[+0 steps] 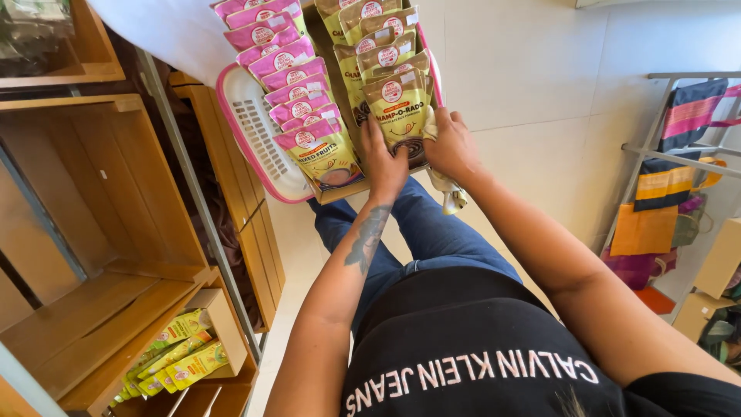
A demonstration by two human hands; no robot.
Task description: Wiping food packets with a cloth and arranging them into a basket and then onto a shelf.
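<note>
Both hands hold the front yellow pouch [398,108] in the pink basket [245,131]. The left hand [384,161] and right hand [450,147] pinch its bottom corners. It looks light, soft and bendy, so the sides seem the best place to hold.

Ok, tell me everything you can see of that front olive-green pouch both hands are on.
The front olive-green pouch is a glossy, flexible stand-up packet with a round red-and-white emblem and a bowl picture below. It stands upright, leaning slightly back, heading a row of like pouches in the cardboard tray. The left hand grips its lower left edge, the right hand its right side.
</note>
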